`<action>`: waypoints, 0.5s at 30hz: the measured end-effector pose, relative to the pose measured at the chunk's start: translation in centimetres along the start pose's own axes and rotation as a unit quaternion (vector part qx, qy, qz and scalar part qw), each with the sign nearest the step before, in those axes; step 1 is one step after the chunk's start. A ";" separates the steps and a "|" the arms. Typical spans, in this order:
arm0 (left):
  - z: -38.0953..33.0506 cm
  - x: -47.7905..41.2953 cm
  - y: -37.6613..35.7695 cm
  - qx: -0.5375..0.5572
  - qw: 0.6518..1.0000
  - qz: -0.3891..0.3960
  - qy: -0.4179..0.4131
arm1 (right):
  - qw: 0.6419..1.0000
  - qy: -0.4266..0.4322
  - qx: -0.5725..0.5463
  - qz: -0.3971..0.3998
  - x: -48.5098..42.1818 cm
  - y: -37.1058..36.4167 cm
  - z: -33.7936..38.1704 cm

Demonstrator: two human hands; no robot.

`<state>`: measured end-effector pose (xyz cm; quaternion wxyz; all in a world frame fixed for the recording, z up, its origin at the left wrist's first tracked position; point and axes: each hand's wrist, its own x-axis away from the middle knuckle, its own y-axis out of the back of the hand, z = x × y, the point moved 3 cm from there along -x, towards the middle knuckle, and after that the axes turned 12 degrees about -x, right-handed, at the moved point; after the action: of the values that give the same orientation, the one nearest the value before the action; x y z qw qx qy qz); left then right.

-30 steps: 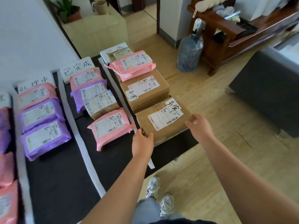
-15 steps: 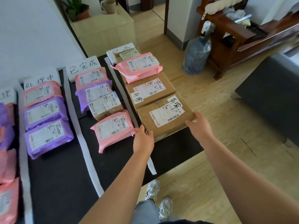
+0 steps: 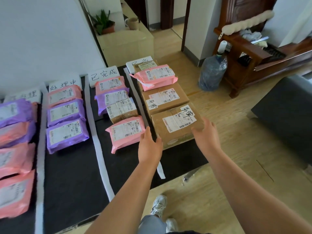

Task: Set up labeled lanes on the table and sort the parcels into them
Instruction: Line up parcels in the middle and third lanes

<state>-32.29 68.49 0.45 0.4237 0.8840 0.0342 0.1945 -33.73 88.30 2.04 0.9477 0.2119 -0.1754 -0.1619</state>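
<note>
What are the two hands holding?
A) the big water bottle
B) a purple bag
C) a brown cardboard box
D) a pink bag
C: the left hand and right hand hold opposite sides of the brown cardboard box in the rightmost lane.

I see soft, even daylight, faint sheen on the pale wooden floor, and wide-angle bending, blurred at left.
</note>
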 end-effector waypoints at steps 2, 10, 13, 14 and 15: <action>0.4 1.5 0.6 0.009 1.000 -0.012 0.000 | 0.999 0.031 0.019 0.020 1.3 -0.6 0.6; 6.1 8.1 5.6 0.004 0.996 -0.081 0.033 | 0.983 0.129 0.070 0.112 9.2 -5.8 3.6; 9.2 10.2 8.4 0.008 0.992 -0.113 0.056 | 0.969 0.168 0.088 0.156 12.7 -9.0 5.1; 10.3 10.8 9.5 0.013 0.990 -0.124 0.068 | 0.964 0.180 0.089 0.174 13.9 -10.1 5.6; 11.4 11.4 10.4 0.018 0.988 -0.133 0.080 | 0.959 0.190 0.090 0.191 15.1 -11.1 6.2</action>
<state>-18.61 55.96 5.52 0.4255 0.8608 0.1891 0.2057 -25.49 70.86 6.19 0.9537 0.2861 -0.0429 0.0824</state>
